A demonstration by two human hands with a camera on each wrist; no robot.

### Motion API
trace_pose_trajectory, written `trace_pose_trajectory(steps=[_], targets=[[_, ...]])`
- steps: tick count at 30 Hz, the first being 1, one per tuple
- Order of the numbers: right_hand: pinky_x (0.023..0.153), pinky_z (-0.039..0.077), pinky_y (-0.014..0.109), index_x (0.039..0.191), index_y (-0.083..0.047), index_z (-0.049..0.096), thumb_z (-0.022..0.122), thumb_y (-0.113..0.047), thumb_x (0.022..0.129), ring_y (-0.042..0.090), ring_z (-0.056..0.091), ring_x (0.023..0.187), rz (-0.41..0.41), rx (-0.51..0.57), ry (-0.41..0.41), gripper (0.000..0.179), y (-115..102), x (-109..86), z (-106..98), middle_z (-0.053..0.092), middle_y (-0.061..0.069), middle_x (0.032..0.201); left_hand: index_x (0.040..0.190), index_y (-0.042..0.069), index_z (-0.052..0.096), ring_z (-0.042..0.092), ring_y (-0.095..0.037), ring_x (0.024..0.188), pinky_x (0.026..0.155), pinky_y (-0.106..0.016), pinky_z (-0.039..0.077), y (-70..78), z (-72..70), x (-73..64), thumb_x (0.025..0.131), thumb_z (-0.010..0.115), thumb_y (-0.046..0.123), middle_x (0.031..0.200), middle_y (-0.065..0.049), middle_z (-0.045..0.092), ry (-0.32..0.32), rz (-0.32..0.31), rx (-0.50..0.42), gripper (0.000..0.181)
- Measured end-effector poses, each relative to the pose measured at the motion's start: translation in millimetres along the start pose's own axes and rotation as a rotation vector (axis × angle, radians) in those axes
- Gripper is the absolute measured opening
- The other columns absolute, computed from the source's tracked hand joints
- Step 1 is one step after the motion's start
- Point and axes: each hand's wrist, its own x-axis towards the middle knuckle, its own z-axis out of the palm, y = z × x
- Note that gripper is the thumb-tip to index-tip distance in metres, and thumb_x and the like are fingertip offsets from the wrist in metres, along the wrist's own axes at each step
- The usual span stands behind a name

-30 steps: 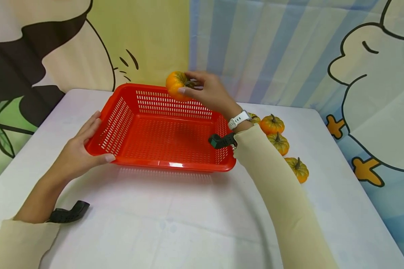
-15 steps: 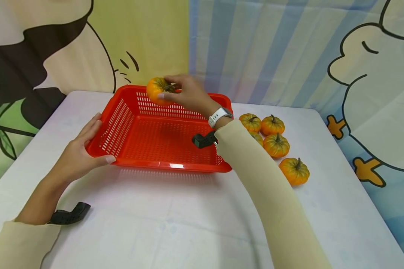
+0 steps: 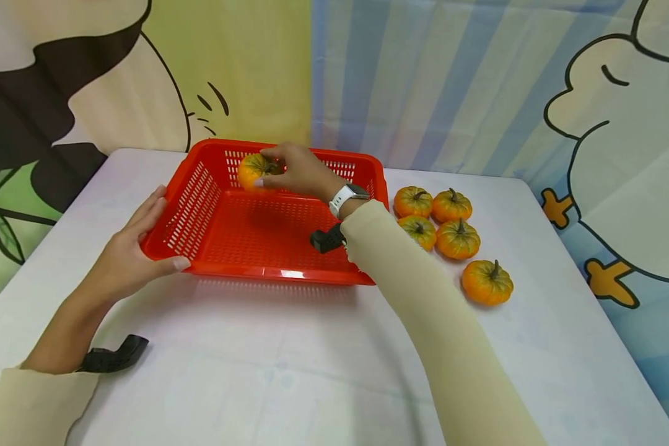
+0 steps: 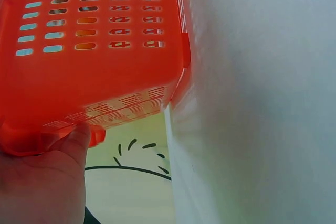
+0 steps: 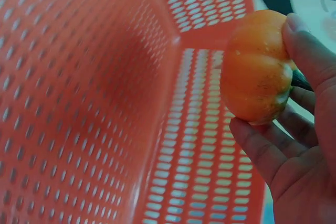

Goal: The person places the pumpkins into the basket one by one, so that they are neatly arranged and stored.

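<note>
A small orange pumpkin (image 3: 252, 171) with a dark stem is gripped between the thumb and fingers of my right hand (image 3: 301, 171), inside the far left part of the red plastic basket (image 3: 279, 271). In the right wrist view the pumpkin (image 5: 257, 66) appears above the slotted basket wall, my thumb on one side and fingertips on the other. My left hand (image 3: 131, 255) holds the basket's left end, thumb over the near rim corner and fingers along the left side. The left wrist view shows that hand (image 4: 50, 182) at the basket's rim.
Several more pumpkins (image 3: 458, 240) stand on the white table (image 3: 256, 371) right of the basket, one (image 3: 487, 283) nearer than the others. A printed curtain (image 3: 424, 80) hangs behind the table's far edge. A white watch (image 3: 342, 198) is on my right wrist.
My right hand has carried the pumpkin leftward and then down, from above the basket's far rim to inside the basket. The left hand stays on the basket.
</note>
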Motion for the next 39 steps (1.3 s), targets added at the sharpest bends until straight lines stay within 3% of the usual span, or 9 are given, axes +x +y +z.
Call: trace_pose_trajectory(steps=[7, 14, 19, 22, 26, 28, 31, 35, 39], targets=[[0.084, 0.048, 0.02, 0.138, -0.005, 0.054, 0.071, -0.032, 0.089, 0.013, 0.055, 0.1, 0.03, 0.033, -0.077, 0.058, 11, 1.4, 8, 0.061, 0.002, 0.12, 0.156, 0.022, 0.011, 0.012, -0.015, 0.146, 0.079, -0.007, 0.039, 0.9, -1.3, -1.0, 0.077, 0.082, 0.018, 0.159, 0.02, 0.007, -0.012, 0.006, 0.008, 0.106], [0.086, 0.047, 0.022, 0.139, -0.004, 0.053, 0.072, -0.028, 0.089, 0.014, 0.055, 0.103, 0.085, -0.075, -0.162, 0.058, 19, -0.5, 10, 0.062, 0.005, 0.124, 0.156, 0.022, 0.011, 0.012, -0.016, 0.146, 0.081, -0.01, 0.04, 1.9, -3.1, -1.4, 0.077, 0.082, 0.019, 0.158, 0.022, 0.007, -0.003, 0.002, 0.016, 0.106], [0.089, 0.046, 0.023, 0.138, -0.004, 0.054, 0.072, -0.029, 0.09, 0.014, 0.055, 0.106, 0.129, -0.107, -0.16, 0.057, 24, -2.8, 9, 0.061, 0.006, 0.126, 0.156, 0.024, 0.011, 0.013, -0.017, 0.146, 0.082, -0.012, 0.041, 1.8, -2.1, 0.5, 0.077, 0.082, 0.02, 0.158, 0.022, 0.007, -0.008, -0.005, 0.013, 0.106], [0.091, 0.047, 0.024, 0.138, -0.003, 0.054, 0.071, -0.03, 0.09, 0.015, 0.055, 0.107, 0.148, -0.105, -0.161, 0.058, 26, -3.7, 9, 0.06, 0.007, 0.127, 0.156, 0.025, 0.01, 0.014, -0.019, 0.146, 0.084, -0.021, 0.044, 2.9, -1.5, 2.3, 0.078, 0.082, 0.021, 0.158, 0.023, 0.006, -0.019, -0.013, 0.012, 0.106], [0.097, 0.044, 0.025, 0.142, -0.003, 0.049, 0.07, -0.032, 0.09, 0.016, 0.052, 0.118, 0.165, -0.061, -0.167, 0.063, 29, -3.6, 10, 0.054, 0.008, 0.137, 0.156, 0.025, 0.009, 0.015, -0.024, 0.146, 0.086, -0.039, 0.045, 5.0, -1.5, 3.9, 0.079, 0.081, 0.023, 0.158, 0.024, 0.005, -0.03, -0.018, 0.018, 0.106], [0.101, 0.042, 0.026, 0.145, -0.004, 0.045, 0.07, -0.029, 0.091, 0.017, 0.048, 0.125, 0.174, -0.017, -0.165, 0.065, 29, -3.2, 11, 0.05, 0.009, 0.142, 0.156, 0.024, 0.009, 0.015, -0.024, 0.146, 0.086, -0.039, 0.045, 5.5, -1.8, 3.9, 0.079, 0.081, 0.023, 0.158, 0.024, 0.005, -0.033, -0.019, 0.019, 0.106], [0.105, 0.039, 0.026, 0.148, -0.005, 0.041, 0.07, -0.024, 0.091, 0.019, 0.042, 0.133, 0.195, 0.022, -0.158, 0.066, 29, -2.2, 12, 0.044, 0.009, 0.148, 0.156, 0.024, 0.009, 0.015, -0.023, 0.146, 0.085, -0.029, 0.045, 5.1, -1.9, 3.3, 0.079, 0.081, 0.023, 0.158, 0.024, 0.005, -0.035, -0.019, 0.018, 0.105], [0.1, 0.044, 0.027, 0.145, -0.005, 0.045, 0.07, -0.019, 0.091, 0.02, 0.047, 0.128, 0.254, 0.04, -0.172, 0.061, 29, -3.1, 14, 0.049, 0.01, 0.143, 0.156, 0.024, 0.009, 0.014, -0.022, 0.146, 0.083, -0.02, 0.044, 3.8, -1.7, 2.1, 0.079, 0.081, 0.023, 0.158, 0.023, 0.005, -0.033, -0.017, 0.013, 0.106], [0.091, 0.051, 0.031, 0.143, -0.005, 0.049, 0.07, -0.017, 0.091, 0.024, 0.058, 0.109, 0.335, 0.122, -0.188, 0.058, 27, -5.5, 13, 0.056, 0.011, 0.134, 0.156, 0.023, 0.009, 0.015, -0.024, 0.146, 0.085, -0.031, 0.046, 3.3, -2.1, 0.9, 0.078, 0.081, 0.023, 0.158, 0.023, 0.005, -0.034, -0.018, 0.018, 0.106]])
